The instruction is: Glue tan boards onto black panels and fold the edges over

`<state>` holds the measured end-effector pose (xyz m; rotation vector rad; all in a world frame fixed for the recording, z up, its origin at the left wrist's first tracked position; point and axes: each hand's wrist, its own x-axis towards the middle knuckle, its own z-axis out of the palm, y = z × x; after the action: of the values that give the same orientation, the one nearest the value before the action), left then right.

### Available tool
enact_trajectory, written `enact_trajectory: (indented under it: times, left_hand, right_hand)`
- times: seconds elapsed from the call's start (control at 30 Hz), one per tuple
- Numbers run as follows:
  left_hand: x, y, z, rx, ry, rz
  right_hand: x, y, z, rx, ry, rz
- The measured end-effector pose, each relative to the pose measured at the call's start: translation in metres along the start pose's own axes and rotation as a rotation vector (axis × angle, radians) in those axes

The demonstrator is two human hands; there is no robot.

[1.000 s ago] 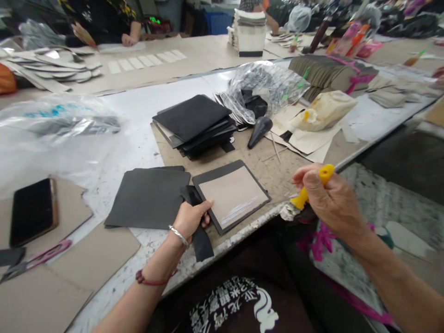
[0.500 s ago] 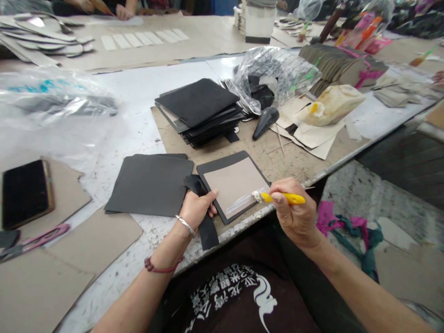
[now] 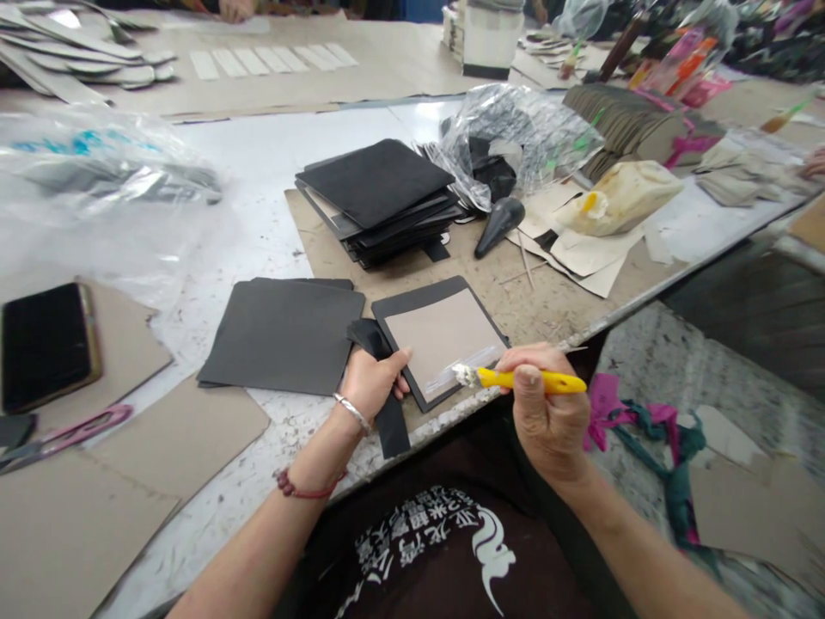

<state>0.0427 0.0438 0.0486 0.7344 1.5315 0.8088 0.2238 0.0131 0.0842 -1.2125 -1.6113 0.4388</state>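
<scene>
Presently, the dark-bordered beige panel (image 3: 438, 331) lies flat just right of frame centre, near the front edge of the counter (image 3: 258, 159). The left hand (image 3: 369, 383) has its fingers curled about a black strip (image 3: 393, 430), the thumb resting on the panel's left border. The right hand (image 3: 547, 417) grips a yellow-handled brush (image 3: 493, 377), fingers closed on the handle.

Change noted: one second ago the brush was off the panel, to its right; it has since come over the lower right margin and moved leftward along it. White streaks show there, while the upper face appears uncoated. In my judgement, coating is under way and confined to that margin. Firm bristle contact cannot be confirmed. Dark sheets (image 3: 284, 335) lie left of centre.
</scene>
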Motion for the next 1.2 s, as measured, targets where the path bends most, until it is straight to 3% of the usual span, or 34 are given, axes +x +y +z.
enact_trajectory:
  times: [0.17,0.27,0.37,0.47,0.6,0.73,0.9,1.03,1.1,1.2]
  left_hand:
    - [0.001,-0.002,-0.001,0.007,-0.002,0.011]
    - [0.001,-0.004,0.0,0.006,-0.001,0.026]
    - [0.002,-0.004,0.0,0.001,-0.002,0.033]
    - [0.001,-0.003,0.001,0.002,-0.002,0.029]
    - [0.0,-0.002,0.0,0.015,0.005,0.029]
    - [0.0,-0.002,0.0,0.021,0.011,0.036]
    - [0.0,-0.002,0.001,-0.002,0.0,0.028]
    - [0.001,0.0,-0.001,-0.071,-0.028,0.016]
    - [0.0,0.001,-0.004,-0.124,-0.043,0.001]
    - [-0.001,0.003,-0.007,-0.217,-0.049,-0.017]
  right_hand:
    - [-0.005,-0.012,0.012,0.162,0.023,0.154]
    - [-0.001,0.004,0.007,0.098,0.017,0.218]
    - [0.008,0.021,-0.006,-0.038,0.098,0.236]
    - [0.014,0.019,-0.017,-0.108,0.172,0.196]
    - [0.012,0.005,-0.009,0.016,0.107,0.209]
    - [0.01,0.019,0.0,0.02,0.063,0.258]
    - [0.024,0.048,-0.032,-0.232,0.208,0.205]
    - [0.033,0.039,-0.067,-0.386,0.234,0.156]
    - [0.03,0.03,-0.077,-0.405,0.182,0.173]
    - [0.015,0.024,-0.079,-0.229,-0.034,0.333]
